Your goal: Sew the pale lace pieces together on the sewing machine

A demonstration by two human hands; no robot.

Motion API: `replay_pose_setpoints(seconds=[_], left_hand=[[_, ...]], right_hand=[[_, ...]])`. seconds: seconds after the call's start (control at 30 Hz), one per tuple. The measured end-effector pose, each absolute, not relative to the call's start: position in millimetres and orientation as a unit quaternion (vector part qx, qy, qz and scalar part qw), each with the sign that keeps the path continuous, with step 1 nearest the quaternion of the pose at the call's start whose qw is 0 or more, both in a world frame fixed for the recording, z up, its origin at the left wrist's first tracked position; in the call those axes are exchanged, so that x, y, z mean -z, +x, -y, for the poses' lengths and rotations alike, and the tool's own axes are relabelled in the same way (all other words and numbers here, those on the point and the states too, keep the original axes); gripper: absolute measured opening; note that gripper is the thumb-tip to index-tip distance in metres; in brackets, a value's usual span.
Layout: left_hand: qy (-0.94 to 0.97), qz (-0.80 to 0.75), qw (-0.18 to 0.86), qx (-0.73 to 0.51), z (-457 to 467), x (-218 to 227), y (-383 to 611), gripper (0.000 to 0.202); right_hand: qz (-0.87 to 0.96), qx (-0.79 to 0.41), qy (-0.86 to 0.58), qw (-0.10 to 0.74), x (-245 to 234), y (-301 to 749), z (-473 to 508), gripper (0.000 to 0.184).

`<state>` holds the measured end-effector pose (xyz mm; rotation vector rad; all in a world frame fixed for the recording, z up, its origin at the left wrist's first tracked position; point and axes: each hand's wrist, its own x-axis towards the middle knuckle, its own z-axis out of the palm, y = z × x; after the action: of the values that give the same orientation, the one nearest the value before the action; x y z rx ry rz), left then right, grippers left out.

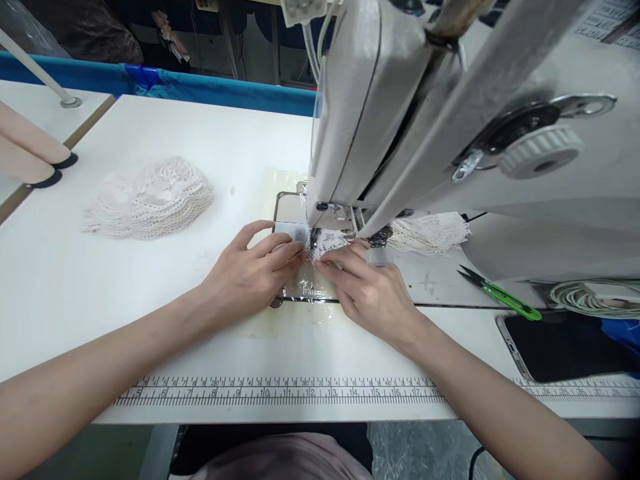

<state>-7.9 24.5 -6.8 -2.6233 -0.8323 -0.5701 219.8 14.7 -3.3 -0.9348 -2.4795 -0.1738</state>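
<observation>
A small piece of white lace point(331, 241) lies under the presser foot area of the sewing machine point(365, 113). At its left edge, my left hand point(257, 270) has its fingertips pressed together on the lace over the metal needle plate. My right hand point(373, 287) pinches the lace from the right, just in front of the needle area. More lace point(430, 233) runs out behind my right hand under the machine arm. The needle itself is hidden. To the left, a stack of lace pieces point(155, 200) rests on the white table point(200, 360).
Green thread snips point(500, 293) and a phone point(565, 343) lie at the right, beside coiled cord point(595, 297). A ruler strip point(280, 392) runs along the front edge. Two pale rounded forms point(30, 150) reach in at the left. Blue cloth point(225, 93) borders the back.
</observation>
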Motion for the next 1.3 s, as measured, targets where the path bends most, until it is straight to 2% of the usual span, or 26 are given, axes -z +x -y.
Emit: replay_pose_setpoints(seconds=[0.37,0.83,1.07,1.3], left_hand=[[-0.915,0.315,0.175,0.180,-25.8,4.5,-7.2,0.028],[-0.898,0.369,0.149,0.185,-32.6,9.3,-4.9,0.030],[-0.897,0.379,0.141,0.178,-32.6,9.3,-4.9,0.031],[-0.896,0.377,0.137,0.192,-30.8,7.7,-6.9,0.029]], right_hand=[[0.907,0.091,-0.345,0.222,6.0,220.6,-14.4,0.028],[0.909,0.136,-0.350,0.179,10.9,220.3,-22.4,0.034],[0.893,0.168,-0.367,0.199,9.2,224.0,-22.3,0.029],[0.879,0.146,-0.406,0.205,9.3,225.2,-22.5,0.025]])
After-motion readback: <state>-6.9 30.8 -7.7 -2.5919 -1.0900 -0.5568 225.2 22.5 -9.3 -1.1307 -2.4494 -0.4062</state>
